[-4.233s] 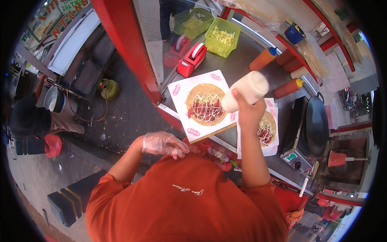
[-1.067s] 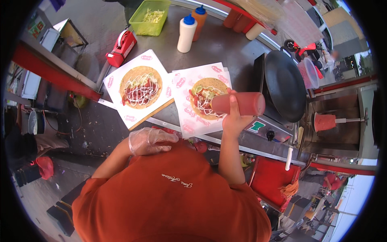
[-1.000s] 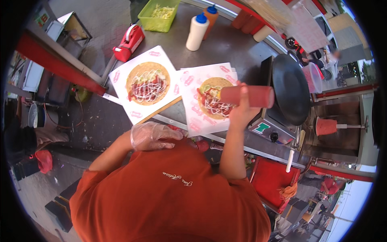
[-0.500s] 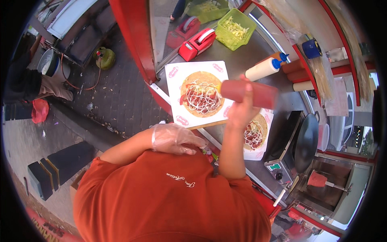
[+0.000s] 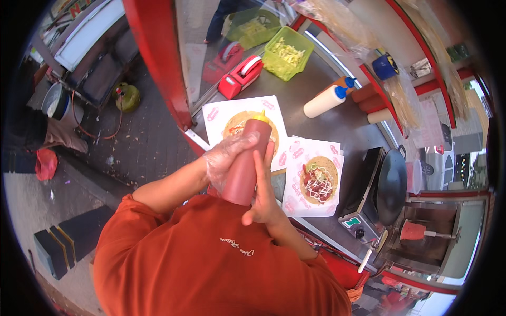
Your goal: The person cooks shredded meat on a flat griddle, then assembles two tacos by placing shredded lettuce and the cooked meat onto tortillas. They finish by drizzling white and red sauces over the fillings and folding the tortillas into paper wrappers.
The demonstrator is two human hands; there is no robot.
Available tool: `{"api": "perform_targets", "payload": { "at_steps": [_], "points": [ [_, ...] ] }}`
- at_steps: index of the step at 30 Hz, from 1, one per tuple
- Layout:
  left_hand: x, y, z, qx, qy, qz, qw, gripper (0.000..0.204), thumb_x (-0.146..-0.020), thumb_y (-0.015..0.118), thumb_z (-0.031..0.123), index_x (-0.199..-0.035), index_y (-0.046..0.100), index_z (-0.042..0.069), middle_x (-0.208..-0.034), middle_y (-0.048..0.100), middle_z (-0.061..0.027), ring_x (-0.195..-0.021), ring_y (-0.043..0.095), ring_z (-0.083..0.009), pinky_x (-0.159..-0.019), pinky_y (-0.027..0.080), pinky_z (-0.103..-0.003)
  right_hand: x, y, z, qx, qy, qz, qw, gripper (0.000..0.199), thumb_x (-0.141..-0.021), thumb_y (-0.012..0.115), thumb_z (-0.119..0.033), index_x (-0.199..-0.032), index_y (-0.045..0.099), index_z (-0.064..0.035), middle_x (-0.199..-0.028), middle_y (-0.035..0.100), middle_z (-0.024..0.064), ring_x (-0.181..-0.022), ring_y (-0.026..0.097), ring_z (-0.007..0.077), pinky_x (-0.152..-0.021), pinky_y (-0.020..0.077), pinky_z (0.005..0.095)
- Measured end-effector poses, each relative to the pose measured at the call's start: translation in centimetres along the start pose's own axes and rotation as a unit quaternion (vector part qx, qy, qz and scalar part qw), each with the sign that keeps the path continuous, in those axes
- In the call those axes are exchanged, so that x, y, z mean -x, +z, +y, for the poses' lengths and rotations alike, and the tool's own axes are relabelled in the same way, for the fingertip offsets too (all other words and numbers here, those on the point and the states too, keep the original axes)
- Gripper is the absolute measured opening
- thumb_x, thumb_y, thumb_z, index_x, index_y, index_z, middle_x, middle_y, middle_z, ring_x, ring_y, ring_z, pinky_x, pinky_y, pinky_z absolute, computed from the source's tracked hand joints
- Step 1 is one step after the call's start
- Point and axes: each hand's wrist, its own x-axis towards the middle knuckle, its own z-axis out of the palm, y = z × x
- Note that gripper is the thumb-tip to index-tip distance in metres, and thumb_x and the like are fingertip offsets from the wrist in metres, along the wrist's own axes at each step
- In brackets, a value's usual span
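Gripping the red sauce bottle (image 5: 246,160) now with both hands, gloved left hand (image 5: 227,158) newly joining bare right hand (image 5: 263,197), nozzle over the flatbread (image 5: 247,126) at the counter's (image 5: 337,126) left edge.

- I read this as a street food stall: a steel counter (image 5: 316,131) framed by red posts (image 5: 158,58), with paved street at 9 o'clock.
- At 12 o'clock I see a green tub of shredded filling (image 5: 287,52) and squeeze bottles (image 5: 327,99).
- 2 topped flatbreads (image 5: 318,180) lie on paper sheets.
- At 3 o'clock sit a round griddle (image 5: 392,184) and a meat spit (image 5: 414,230).
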Motion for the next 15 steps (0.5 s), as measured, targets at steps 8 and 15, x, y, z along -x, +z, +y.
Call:
{"api": "perform_targets", "payload": {
  "at_steps": [8, 15],
  "points": [
    [-5.7, 2.7, 1.7, -0.716, 0.407, 0.017, 0.567, 0.060, -0.105, 0.065, 0.028, -0.157, 0.045, 0.005, -0.151, 0.056, -0.0245, -0.140, 0.054, -0.0416, -0.117, 0.043, -0.044, -5.0, -11.6, 10.9, 0.013, 0.216, 0.281, 0.935, 0.087, -0.080, 0.081, 0.007, -0.155, 0.037, -0.0009, -0.145, 0.056, 0.0135, -0.131, 0.059, 0.0259, -0.113, 0.0465, 0.0390],
    [-0.4, -6.2, -0.1, -0.727, 0.172, 0.392, 0.538, 0.029, -0.107, 0.060, 0.023, -0.125, 0.070, 0.003, -0.119, 0.073, -0.0225, -0.110, 0.071, -0.0390, -0.096, 0.056, -0.045, -9.7, -22.1, 22.0, 0.124, 0.268, 0.335, 0.895, 0.090, -0.081, 0.087, 0.001, -0.154, 0.035, -0.0012, -0.147, 0.052, 0.0197, -0.135, 0.056, 0.0301, -0.113, 0.0471, 0.0425]
  ]
}}
